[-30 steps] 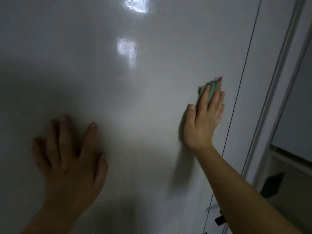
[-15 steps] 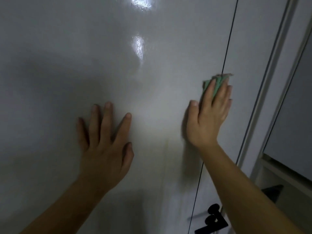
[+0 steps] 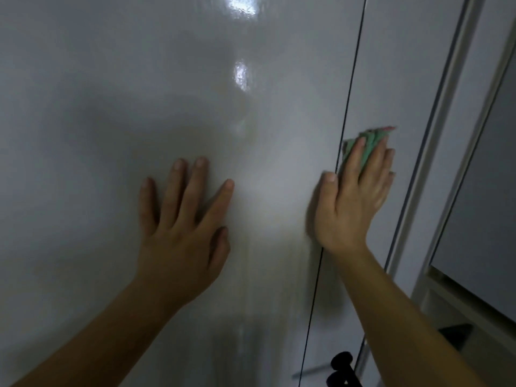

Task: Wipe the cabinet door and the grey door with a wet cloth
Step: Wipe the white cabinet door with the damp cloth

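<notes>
Grn cloth (image 3: 368, 143) flat agst glossy grey door (image 3: 399, 68).

Bare forearms; bare left hand (image 3: 181, 236), right hand (image 3: 349, 208)

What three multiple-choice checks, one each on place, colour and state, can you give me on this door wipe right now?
1. Where is the cloth?
A) under the fingers of the right hand, beside the dark seam
B) hanging on a handle
C) lying on a shelf

2. What colour is the cloth?
A) yellow
B) black
C) green

3. How is the left hand?
A) clenched in a fist
B) flat on the glossy door, fingers spread
C) gripping a handle

Answers:
1 A, straight fingers press it to the surface just right of the seam.
2 C, green shows above the fingertips.
3 B, palm and straight fingers lie on the door.
</notes>
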Tool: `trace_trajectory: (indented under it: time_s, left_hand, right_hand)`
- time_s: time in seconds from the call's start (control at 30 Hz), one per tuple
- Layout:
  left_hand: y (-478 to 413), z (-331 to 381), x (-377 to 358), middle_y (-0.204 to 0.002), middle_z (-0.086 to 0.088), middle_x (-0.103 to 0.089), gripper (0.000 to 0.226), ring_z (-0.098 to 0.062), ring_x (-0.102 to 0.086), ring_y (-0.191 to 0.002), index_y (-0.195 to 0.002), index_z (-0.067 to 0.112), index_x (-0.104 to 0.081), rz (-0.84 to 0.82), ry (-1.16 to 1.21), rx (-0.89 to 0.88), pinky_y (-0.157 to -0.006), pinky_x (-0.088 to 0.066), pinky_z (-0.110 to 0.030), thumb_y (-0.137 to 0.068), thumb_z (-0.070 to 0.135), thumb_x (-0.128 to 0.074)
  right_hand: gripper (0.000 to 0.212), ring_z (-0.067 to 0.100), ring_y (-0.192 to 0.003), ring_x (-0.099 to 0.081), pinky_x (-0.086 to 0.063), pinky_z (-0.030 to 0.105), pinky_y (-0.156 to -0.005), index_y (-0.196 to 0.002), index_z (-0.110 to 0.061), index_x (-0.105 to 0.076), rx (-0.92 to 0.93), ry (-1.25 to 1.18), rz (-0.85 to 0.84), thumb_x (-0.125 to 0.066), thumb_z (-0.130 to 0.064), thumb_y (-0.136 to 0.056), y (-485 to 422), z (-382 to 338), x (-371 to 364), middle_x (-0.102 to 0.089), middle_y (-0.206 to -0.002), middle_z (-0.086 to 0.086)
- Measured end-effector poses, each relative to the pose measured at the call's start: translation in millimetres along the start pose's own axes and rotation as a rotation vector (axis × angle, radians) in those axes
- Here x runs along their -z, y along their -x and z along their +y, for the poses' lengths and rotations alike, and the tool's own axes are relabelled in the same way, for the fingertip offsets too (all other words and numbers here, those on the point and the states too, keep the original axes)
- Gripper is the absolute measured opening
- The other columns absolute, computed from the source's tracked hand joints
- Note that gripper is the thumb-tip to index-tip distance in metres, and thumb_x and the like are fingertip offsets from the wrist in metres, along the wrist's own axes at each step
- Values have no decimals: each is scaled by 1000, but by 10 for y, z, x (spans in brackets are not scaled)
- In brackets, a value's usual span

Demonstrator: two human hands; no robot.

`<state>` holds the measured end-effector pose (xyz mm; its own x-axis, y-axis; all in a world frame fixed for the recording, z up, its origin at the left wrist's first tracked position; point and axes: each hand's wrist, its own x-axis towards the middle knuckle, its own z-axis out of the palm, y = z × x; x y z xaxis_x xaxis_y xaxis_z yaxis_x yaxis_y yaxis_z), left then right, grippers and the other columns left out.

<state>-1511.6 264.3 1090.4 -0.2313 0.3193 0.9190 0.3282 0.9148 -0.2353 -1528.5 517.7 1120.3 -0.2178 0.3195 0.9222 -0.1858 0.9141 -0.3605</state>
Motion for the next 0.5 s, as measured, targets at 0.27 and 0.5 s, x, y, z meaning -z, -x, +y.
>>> trace_trajectory:
  time_s: [0.27, 0.5]
  left_hand:
    - [-38, 221, -10, -165, -26, -23, 67, -43, -20, -154, -151, 11, -48, 12, 16, 58, -121, -10, -65, -88, 32, -58]
    - [125, 463, -62, -163, -26, -27, 64, -42, -27, -151, -148, 11, -52, -41, 29, -19, -119, -15, -67, -88, 32, -50]
  right_hand:
    - [60, 40, -155, -10, -9, 60, -123, -158, -16, -25, 438, 39, -163, -32, -42, -104, 712, -34, -90, -13, -167, 13]
    - [65, 35, -157, 1, -4, 59, -124, -162, -12, -10, 4, 32, -31, -21, -42, -105, 32, 568, 105, -3, -169, 17]
